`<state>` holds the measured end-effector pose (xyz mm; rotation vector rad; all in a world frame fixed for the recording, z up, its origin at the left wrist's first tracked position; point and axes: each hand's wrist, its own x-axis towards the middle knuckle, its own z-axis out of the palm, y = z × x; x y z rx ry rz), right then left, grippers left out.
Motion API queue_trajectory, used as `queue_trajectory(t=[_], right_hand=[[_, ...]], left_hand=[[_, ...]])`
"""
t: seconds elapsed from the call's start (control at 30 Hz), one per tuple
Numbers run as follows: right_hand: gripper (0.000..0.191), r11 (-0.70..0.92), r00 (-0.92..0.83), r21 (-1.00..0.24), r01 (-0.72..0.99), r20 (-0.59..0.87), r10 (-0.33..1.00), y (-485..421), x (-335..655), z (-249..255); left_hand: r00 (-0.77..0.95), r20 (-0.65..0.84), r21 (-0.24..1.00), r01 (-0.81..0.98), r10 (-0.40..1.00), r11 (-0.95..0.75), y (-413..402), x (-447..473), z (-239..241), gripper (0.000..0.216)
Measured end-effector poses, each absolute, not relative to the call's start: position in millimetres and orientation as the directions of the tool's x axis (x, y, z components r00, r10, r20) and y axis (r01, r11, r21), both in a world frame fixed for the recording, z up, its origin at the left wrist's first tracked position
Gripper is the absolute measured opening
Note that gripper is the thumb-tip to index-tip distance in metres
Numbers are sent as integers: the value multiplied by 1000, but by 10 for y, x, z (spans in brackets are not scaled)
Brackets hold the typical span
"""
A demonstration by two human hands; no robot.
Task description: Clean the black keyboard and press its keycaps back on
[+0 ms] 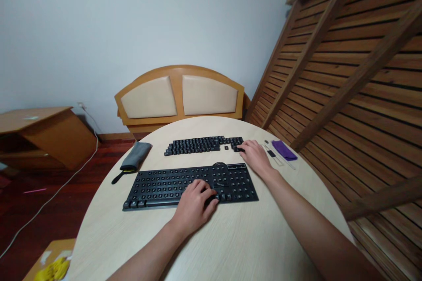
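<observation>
A black keyboard [158, 184] lies near the middle of the table, most of its key positions bare, with a space bar and several keycaps in its bottom row. My left hand [197, 202] rests on its lower edge right of the space bar, fingers bent and apart, thumb and index finger around a dark key spot. Beyond the keyboard, loose black keycaps [194, 145] are laid out in keyboard order. My right hand [253, 153] reaches to the number-pad group of keycaps [235, 141], thumb and index finger closed at a keycap there; the fingers partly hide it.
On the round table [231, 237], a grey pouch [136, 156] lies left. A purple cloth [284, 150] and a wire tool with a black handle [271, 153] lie right. A headboard [180, 96] stands behind; wooden slats [356, 74] lean at the right.
</observation>
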<state>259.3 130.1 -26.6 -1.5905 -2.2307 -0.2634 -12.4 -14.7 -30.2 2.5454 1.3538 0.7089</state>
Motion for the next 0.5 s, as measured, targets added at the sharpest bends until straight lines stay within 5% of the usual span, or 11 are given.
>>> queue_trajectory(t=[0.27, 0.5], right_hand=[[14, 365, -323, -60, 929, 350, 879, 1431, 2467, -265], [9, 417, -345, -167, 893, 338, 875, 1421, 2482, -212]], left_hand=[[472, 324, 369, 735, 820, -569, -142, -133, -314, 16], [470, 300, 359, 750, 830, -555, -139, -138, -295, 18]])
